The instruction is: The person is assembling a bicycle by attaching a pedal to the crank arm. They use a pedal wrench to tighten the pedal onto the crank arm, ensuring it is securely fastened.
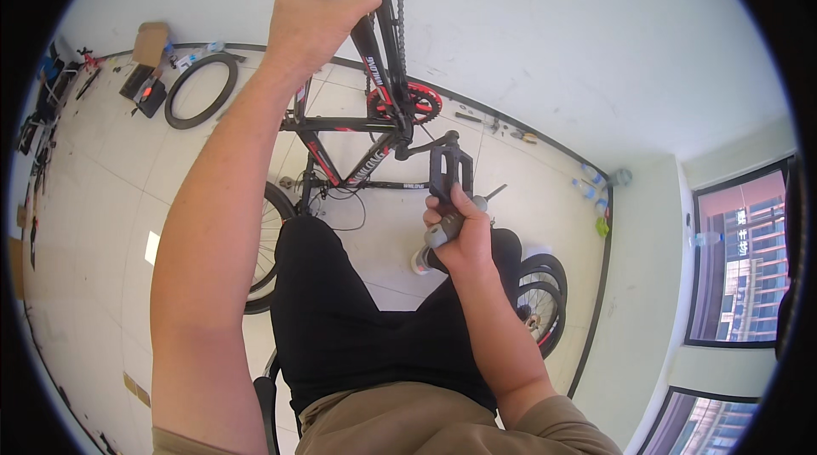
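Observation:
A black bicycle frame (pixel 368 125) with red and white markings stands tipped in front of me, its rear end raised toward the top of the view. My left hand (pixel 311 22) is closed around a rear tube near the upper end. The chain (pixel 400 12) runs beside that tube down to the red chainring (pixel 425 103). In my right hand (pixel 466 242) is a screwdriver (pixel 444 232) with a grey handle; its thin shaft points up to the right. The right thumb tip lies against or just in front of the black pedal (pixel 444 172); I cannot tell which.
A spoked wheel (pixel 264 238) is beside my left knee, and loose wheels (pixel 549 293) lie right of my right leg. On the tiled floor are a tyre (pixel 201 91), an opened cardboard box (pixel 151 44), tools (pixel 526 137) along the wall and plastic bottles (pixel 584 188).

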Available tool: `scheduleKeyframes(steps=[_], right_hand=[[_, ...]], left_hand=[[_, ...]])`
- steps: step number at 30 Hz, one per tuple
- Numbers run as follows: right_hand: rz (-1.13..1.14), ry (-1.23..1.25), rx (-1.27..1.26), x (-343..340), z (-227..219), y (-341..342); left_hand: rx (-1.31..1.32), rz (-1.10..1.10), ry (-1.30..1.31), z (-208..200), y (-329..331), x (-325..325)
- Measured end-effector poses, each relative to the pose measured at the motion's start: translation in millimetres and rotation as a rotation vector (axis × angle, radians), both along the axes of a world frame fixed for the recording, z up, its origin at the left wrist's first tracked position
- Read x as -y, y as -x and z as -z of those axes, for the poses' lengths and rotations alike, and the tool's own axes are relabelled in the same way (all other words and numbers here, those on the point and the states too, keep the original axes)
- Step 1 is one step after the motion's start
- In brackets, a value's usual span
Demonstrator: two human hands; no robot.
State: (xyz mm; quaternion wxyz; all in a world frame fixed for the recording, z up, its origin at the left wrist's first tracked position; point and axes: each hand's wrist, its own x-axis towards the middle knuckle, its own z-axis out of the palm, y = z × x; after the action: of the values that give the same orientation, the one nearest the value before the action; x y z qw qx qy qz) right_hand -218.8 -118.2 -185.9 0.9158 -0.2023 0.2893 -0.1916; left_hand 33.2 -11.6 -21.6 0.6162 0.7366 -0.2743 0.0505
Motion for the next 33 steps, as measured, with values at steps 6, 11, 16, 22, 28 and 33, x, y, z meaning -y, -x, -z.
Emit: scheduleKeyframes(steps=[6,11,16,22,28,33], right_hand=[[-0.012,-0.068,0.019,2,1,3],[0.035,0.030,-0.142,2,2,12],[0.189,0.127,-0.307,6,-3,31],[0.166,1.033,-0.511,19,-41,31],[-0.172,1.567,-0.797,63,-65,-45],[-0.406,1.431,-0.831,81,-63,-59]], left_hand=[[0.002,-0.021,-0.017,0,0,-1],[0.011,-0.016,-0.032,1,0,0],[0.023,-0.020,-0.022,1,1,-1],[0.013,-0.021,-0.033,2,-1,-2],[-0.022,-0.015,-0.024,-5,2,-4],[-0.026,0.056,0.013,-4,10,-3]])
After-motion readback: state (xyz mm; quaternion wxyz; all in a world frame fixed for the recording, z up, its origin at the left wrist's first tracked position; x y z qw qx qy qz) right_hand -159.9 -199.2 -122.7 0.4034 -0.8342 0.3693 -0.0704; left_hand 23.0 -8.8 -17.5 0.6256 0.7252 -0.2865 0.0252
